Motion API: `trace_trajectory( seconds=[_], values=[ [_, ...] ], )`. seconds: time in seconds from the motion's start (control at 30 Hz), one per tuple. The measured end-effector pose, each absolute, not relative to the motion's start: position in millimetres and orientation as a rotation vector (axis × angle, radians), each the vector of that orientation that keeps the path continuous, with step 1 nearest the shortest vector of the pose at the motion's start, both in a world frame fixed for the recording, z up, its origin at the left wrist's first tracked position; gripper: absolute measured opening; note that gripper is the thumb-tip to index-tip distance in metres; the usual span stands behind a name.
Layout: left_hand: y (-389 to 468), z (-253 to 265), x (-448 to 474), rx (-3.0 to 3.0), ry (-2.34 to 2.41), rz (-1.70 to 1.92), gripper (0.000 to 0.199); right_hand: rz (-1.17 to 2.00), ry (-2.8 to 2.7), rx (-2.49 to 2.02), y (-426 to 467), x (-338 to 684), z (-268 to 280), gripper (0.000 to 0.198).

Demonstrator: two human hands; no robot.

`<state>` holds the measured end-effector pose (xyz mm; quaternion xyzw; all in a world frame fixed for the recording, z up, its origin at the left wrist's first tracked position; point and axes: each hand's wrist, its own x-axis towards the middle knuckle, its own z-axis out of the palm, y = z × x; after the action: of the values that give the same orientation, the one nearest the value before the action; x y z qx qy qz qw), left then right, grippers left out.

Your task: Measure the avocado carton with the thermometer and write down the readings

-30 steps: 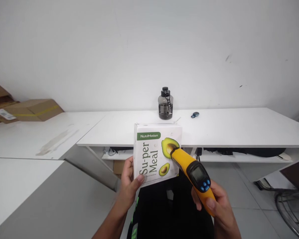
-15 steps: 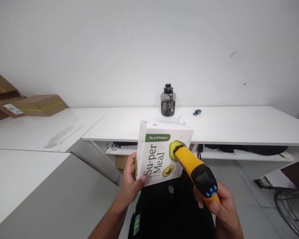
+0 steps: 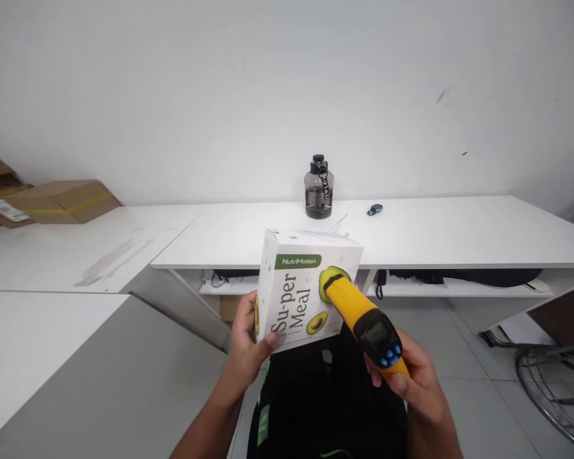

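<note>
My left hand (image 3: 249,347) grips the lower left side of a white NutriMotion "Su-per Meal" box (image 3: 291,299), thumb on its front face. The box is tilted, with avocado pictures facing me. In my right hand (image 3: 418,376) is a yellow and black infrared thermometer (image 3: 351,306), with a small dark screen and blue buttons. Its front end is in front of the upper avocado picture on the box; whether it touches I cannot tell. The fingers of my right hand wrap round the handle, partly hidden behind it.
A dark translucent water bottle (image 3: 318,188) and a small blue object (image 3: 375,209) stand on the white table (image 3: 440,233) by the wall. Cardboard boxes (image 3: 71,199) lie at the left. Below the tabletop, a shelf (image 3: 411,295) holds dark items. A round metal rack (image 3: 555,395) is at right.
The view has shifted slightly, so the box, thermometer and both hands appear a little further left. Both hands keep their hold.
</note>
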<state>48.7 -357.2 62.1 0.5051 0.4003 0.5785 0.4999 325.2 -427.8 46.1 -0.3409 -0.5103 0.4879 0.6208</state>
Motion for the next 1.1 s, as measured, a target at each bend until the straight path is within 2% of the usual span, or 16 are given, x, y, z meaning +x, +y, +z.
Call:
trace_trajectory(
  seconds=[0.13, 0.23, 0.37, 0.5, 0.7, 0.87, 1.03, 1.1],
  values=[
    [-332.1, 60.1, 40.8, 1.124, 1.217, 1.580, 0.061, 1.023, -1.120, -0.692, -417.9, 312.2, 45.1, 0.059],
    [-284.6, 65.4, 29.0, 1.132, 1.496, 1.774, 0.051, 0.703, -1.019, -0.770, -405.6, 308.0, 41.0, 0.061],
    [-202.1, 78.7, 10.6, 1.200, 1.865, 1.860, 0.052, 0.269, -0.874, -0.892, -392.0, 312.9, 35.7, 0.055],
    [-144.2, 83.5, 2.4, 1.149, 2.230, 1.609, 0.066, 0.135, -0.812, -0.919, -386.9, 323.2, 35.9, 0.054],
    [-118.0, 52.9, 7.9, 1.426, 2.213, 1.467, 0.077, 0.125, -0.729, -0.945, -383.8, 329.9, 35.9, 0.050],
    [-107.6, 33.6, 3.4, 1.351, 2.278, 1.294, 0.086, 0.125, -0.743, -0.971, -381.1, 328.5, 35.0, 0.048],
    [-110.1, 38.4, 5.9, 1.379, 2.406, 1.087, 0.074, 0.071, -0.747, -0.998, -375.4, 325.4, 31.4, 0.045],
    [-113.7, 40.8, 10.2, 1.449, 2.465, 1.017, 0.075, 0.010, -0.721, -0.970, -370.7, 323.7, 26.8, 0.047]
  ],
)
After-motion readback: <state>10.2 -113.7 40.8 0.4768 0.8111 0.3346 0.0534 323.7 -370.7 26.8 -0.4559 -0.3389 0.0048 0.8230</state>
